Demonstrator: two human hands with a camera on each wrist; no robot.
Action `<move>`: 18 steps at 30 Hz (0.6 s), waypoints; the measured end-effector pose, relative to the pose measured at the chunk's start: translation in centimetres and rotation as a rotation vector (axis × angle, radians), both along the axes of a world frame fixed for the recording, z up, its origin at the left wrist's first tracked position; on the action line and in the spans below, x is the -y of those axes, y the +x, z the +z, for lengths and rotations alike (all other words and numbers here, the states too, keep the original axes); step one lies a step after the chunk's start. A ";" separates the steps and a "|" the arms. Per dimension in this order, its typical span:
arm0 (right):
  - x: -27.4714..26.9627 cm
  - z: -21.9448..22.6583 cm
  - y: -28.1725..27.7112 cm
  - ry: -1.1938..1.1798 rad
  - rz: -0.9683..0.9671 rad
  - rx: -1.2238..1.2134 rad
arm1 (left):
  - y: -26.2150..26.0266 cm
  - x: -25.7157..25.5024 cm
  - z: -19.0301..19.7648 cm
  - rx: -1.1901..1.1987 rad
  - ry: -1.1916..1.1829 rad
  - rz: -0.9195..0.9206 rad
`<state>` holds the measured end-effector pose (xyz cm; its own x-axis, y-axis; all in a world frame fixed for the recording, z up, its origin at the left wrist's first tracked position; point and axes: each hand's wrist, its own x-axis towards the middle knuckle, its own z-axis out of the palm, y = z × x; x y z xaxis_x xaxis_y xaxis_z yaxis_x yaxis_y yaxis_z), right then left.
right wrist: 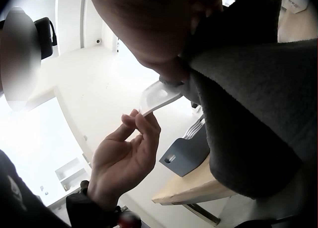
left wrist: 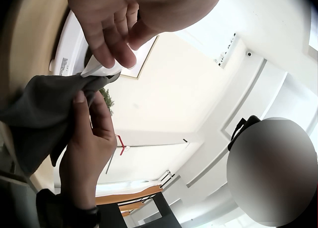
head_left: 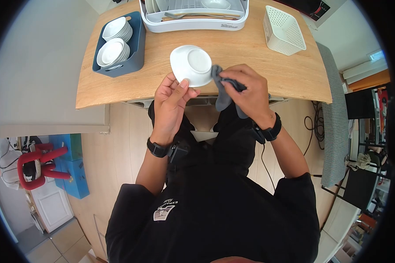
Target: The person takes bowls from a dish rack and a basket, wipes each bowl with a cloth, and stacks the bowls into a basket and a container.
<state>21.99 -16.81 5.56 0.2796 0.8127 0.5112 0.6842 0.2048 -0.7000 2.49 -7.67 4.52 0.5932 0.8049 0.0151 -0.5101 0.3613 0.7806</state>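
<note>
A white bowl point(head_left: 184, 65) is held above the table's front part, its underside with the round foot facing the head camera. The left hand point(head_left: 171, 105) pinches its near left rim between thumb and fingers. At the bowl's right edge, the right hand point(head_left: 249, 93) grips a grey cloth point(head_left: 223, 97), which touches the rim and hangs down in folds. In the left wrist view the cloth point(left wrist: 44, 106) covers part of the bowl's edge point(left wrist: 102, 70). The right wrist view shows the bowl point(right wrist: 158, 96) between the left hand point(right wrist: 126, 156) and the cloth point(right wrist: 253, 113).
On the wooden table point(head_left: 118, 90), a blue-grey bin point(head_left: 138, 55) with stacked white bowls point(head_left: 114, 51) stands at the left. A white dish rack point(head_left: 197, 25) with dishes and utensils is at the back, a white perforated basket point(head_left: 285, 33) at the right.
</note>
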 end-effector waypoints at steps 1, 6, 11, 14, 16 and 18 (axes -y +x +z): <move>0.1 0.0 -0.5 -0.005 0.056 0.003 | 0.2 0.0 0.3 -0.044 0.027 0.046; 0.3 -0.2 -2.5 0.084 0.151 0.106 | 0.2 -0.3 -0.4 -0.169 0.146 0.096; 0.0 0.2 -2.9 0.178 0.105 0.079 | -0.4 0.0 0.0 -0.375 0.363 0.129; 0.0 0.2 -2.7 0.196 0.094 0.094 | -0.5 -0.1 0.1 -0.430 0.366 0.142; -0.1 0.3 -2.6 0.208 0.085 0.097 | -0.7 -0.4 -0.1 -0.464 0.445 0.136; -0.1 0.7 -2.3 0.228 0.060 0.108 | -1.1 -0.5 -0.1 -0.499 0.526 0.127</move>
